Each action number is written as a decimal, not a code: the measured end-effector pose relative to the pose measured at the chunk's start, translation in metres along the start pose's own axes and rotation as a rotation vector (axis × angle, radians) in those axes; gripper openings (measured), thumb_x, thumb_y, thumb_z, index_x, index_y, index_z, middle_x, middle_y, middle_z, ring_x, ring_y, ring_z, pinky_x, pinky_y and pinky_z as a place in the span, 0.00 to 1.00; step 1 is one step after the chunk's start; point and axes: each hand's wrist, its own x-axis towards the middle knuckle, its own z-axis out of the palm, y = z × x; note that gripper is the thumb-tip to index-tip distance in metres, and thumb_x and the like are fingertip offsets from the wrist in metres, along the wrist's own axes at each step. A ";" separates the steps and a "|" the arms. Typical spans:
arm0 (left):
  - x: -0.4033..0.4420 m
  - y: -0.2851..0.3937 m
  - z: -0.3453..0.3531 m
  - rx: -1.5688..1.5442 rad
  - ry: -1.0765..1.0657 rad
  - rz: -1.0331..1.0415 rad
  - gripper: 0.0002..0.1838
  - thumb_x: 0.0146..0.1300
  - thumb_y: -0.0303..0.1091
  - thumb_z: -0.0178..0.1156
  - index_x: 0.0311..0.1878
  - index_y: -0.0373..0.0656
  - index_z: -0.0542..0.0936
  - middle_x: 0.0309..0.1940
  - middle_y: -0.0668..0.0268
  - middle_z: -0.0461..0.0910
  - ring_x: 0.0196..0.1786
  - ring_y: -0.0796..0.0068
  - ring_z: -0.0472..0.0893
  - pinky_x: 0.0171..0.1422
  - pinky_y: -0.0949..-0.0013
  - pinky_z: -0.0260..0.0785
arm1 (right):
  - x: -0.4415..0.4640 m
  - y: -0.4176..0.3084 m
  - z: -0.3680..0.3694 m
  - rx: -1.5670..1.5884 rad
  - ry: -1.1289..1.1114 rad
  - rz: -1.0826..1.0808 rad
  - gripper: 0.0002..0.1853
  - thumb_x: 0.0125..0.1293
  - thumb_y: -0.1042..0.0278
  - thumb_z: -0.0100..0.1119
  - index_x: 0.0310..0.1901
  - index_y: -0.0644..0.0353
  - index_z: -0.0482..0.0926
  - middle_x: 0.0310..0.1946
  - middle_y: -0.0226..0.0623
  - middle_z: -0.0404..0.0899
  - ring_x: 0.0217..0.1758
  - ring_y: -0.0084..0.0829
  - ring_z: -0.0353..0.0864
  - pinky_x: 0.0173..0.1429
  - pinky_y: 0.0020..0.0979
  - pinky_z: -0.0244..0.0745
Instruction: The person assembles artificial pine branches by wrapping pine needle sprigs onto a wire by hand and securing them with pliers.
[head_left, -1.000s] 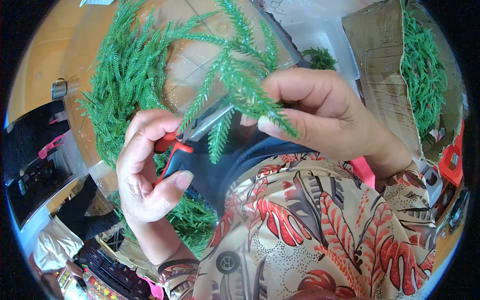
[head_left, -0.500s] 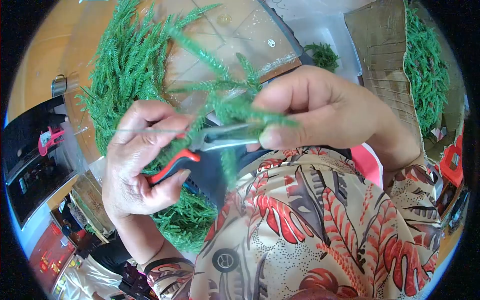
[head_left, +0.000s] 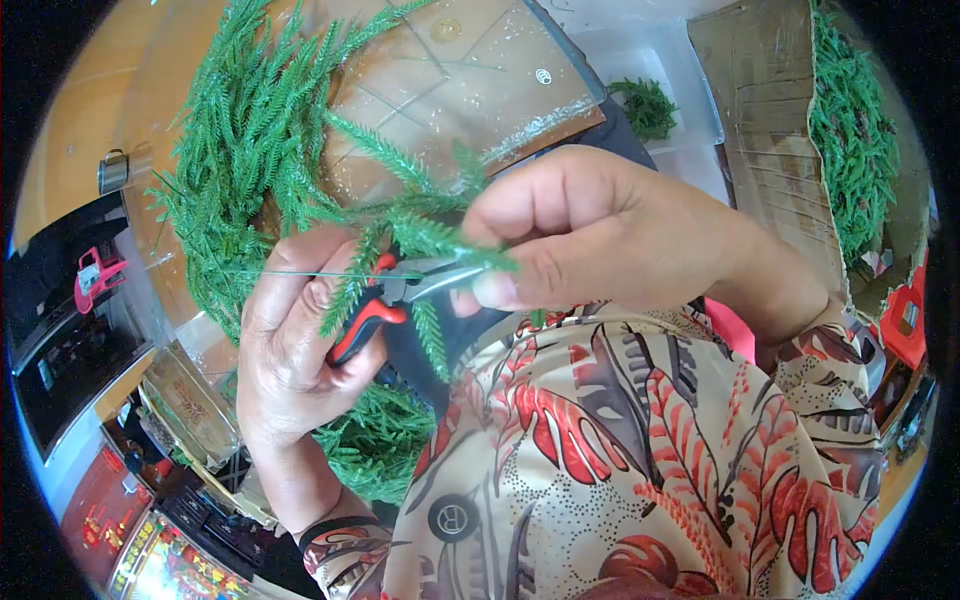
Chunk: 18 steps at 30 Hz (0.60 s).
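My left hand (head_left: 290,350) is closed around pliers (head_left: 372,318) with red and black handles. Their metal jaws point right, reaching the fingertips of my right hand (head_left: 610,235). Thumb and fingers of that hand pinch a green artificial pine sprig (head_left: 425,232), whose needled branches spread across and below the pliers. A thin green strand (head_left: 300,273) runs left from the pliers over my left fingers. The exact spot where the jaws meet the sprig is partly hidden by needles and fingertips.
A big heap of pine branches (head_left: 240,150) lies on the left of the table, beside a brown board (head_left: 480,75) dusted with white bits. More greenery (head_left: 375,440) is below my left arm. At right are a white bin (head_left: 690,120) and a cardboard box (head_left: 760,90) of branches.
My left hand with the pliers has shifted right and slightly down. My right hand and the sprig have moved a little left. A figure in white at lower left is out of view.
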 end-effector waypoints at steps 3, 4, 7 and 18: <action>-0.003 -0.003 0.003 -0.043 0.025 0.012 0.29 0.32 0.18 0.58 0.47 0.36 0.72 0.38 0.55 0.72 0.37 0.58 0.75 0.39 0.66 0.69 | 0.001 0.000 -0.001 0.009 -0.017 0.036 0.10 0.57 0.64 0.55 0.31 0.64 0.74 0.22 0.22 0.68 0.25 0.12 0.62 0.29 0.18 0.57; -0.003 -0.002 0.003 -0.045 0.021 0.005 0.29 0.32 0.18 0.58 0.47 0.35 0.72 0.38 0.55 0.72 0.38 0.58 0.75 0.40 0.66 0.69 | 0.000 -0.003 -0.001 0.022 -0.034 0.057 0.11 0.59 0.66 0.55 0.35 0.66 0.74 0.27 0.25 0.72 0.30 0.12 0.66 0.34 0.17 0.61; -0.006 0.002 0.002 -0.035 0.005 -0.013 0.29 0.32 0.19 0.57 0.47 0.34 0.72 0.38 0.54 0.72 0.39 0.57 0.75 0.41 0.65 0.69 | 0.001 -0.005 -0.001 -0.015 -0.076 0.092 0.12 0.60 0.67 0.55 0.39 0.68 0.74 0.30 0.27 0.75 0.34 0.12 0.69 0.38 0.16 0.64; -0.009 0.007 0.000 -0.031 -0.027 -0.028 0.27 0.32 0.22 0.55 0.45 0.33 0.73 0.38 0.54 0.72 0.38 0.57 0.74 0.41 0.63 0.68 | 0.004 -0.005 0.002 -0.146 -0.117 0.103 0.10 0.60 0.67 0.54 0.35 0.68 0.74 0.21 0.20 0.69 0.25 0.08 0.61 0.26 0.15 0.56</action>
